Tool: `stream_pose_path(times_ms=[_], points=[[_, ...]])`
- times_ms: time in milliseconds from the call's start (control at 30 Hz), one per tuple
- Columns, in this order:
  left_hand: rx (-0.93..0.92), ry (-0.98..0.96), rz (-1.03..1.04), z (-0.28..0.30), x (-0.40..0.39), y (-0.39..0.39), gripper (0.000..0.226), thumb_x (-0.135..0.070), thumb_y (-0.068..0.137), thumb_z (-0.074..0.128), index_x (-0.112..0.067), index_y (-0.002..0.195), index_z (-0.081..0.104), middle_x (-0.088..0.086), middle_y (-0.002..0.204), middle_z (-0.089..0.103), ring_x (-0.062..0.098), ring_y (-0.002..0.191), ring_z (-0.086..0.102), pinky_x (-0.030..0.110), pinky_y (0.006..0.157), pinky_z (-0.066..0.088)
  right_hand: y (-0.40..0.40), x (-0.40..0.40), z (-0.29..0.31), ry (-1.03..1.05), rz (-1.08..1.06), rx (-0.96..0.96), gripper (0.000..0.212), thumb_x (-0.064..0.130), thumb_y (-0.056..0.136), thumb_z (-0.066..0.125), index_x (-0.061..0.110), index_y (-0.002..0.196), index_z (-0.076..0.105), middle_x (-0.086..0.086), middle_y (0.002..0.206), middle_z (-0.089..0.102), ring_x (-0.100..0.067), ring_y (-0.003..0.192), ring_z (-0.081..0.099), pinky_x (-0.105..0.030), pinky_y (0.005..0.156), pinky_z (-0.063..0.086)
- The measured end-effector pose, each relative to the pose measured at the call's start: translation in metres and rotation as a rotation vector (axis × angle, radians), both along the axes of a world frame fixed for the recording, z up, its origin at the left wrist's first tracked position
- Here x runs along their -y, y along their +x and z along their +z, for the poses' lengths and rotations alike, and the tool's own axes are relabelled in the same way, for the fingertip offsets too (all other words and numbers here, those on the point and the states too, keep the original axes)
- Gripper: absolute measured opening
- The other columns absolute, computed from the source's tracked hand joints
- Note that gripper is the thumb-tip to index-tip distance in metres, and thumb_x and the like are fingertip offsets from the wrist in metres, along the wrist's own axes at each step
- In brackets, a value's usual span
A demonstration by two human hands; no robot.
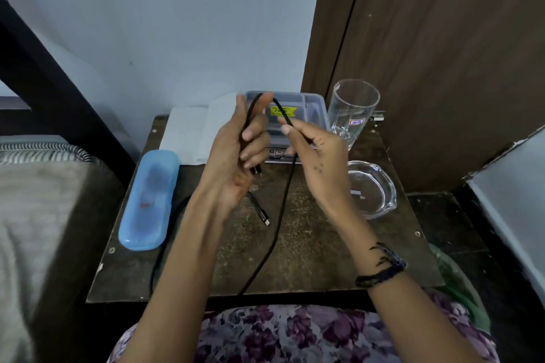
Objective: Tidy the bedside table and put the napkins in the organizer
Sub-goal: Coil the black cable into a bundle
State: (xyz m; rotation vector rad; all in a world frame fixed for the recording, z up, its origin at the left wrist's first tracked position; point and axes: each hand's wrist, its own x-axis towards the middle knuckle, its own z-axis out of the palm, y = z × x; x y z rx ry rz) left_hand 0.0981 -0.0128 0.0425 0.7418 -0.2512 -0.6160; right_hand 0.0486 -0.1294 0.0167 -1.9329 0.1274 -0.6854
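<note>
organizer (317, 106): front & middle hidden behind both hands; yellow label text too blurry to read
napkins (188, 132): right edge behind left hand (236, 153)
black cable (277, 215): lower end runs off table edge, hidden below
glass tag (356, 121): writing unclear

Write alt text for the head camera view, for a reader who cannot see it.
Two bare hands loop a black cable above a dark bedside table: the left hand grips the coil, the right hand pinches the strand. Behind them sit white napkins and a clear plastic organizer; a blue case lies left, a drinking glass and glass ashtray right.
</note>
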Motion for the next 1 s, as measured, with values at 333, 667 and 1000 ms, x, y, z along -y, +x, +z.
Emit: stream_pose_path(times_ms=[333,667,1000], points=[[0.494,0.324,0.316,0.004,0.016,0.011,0.051,-0.011,0.1,0.036,-0.015,0.147,0.017,-0.006,0.127,0.054,0.007,0.119,0.054,0.02,0.1,0.044,-0.001,0.001,-0.006,0.092,0.253,-0.123,0.015,0.018,0.089,0.062,0.026,0.093,0.074,0.011,0.045,0.04,0.0,0.041,0.032,-0.02,0.042,0.026],[1.098,1.03,0.267,-0.012,-0.006,0.009,0.03,-0.028,0.098,0.04,-0.01,0.094,0.063,-0.003,0.056,0.057,0.009,0.052,0.053,0.028,0.058,0.043,-0.006,0.014,-0.001,-0.133,0.168,0.108,0.01,0.016,0.081,0.071,0.013,0.072,0.069,0.009,0.06,0.057,-0.001,0.053,0.043,-0.014,0.052,0.032],[0.42,0.598,-0.277,-0.003,-0.005,0.012,0.053,-0.036,0.097,0.032,-0.014,0.056,0.057,-0.003,0.028,0.036,0.005,0.02,0.015,0.025,0.035,0.012,0.002,0.024,0.002,0.132,0.098,0.15,0.014,0.02,0.075,0.076,0.026,0.073,0.064,-0.014,0.067,0.065,-0.023,0.061,0.059,-0.035,0.059,0.049]])
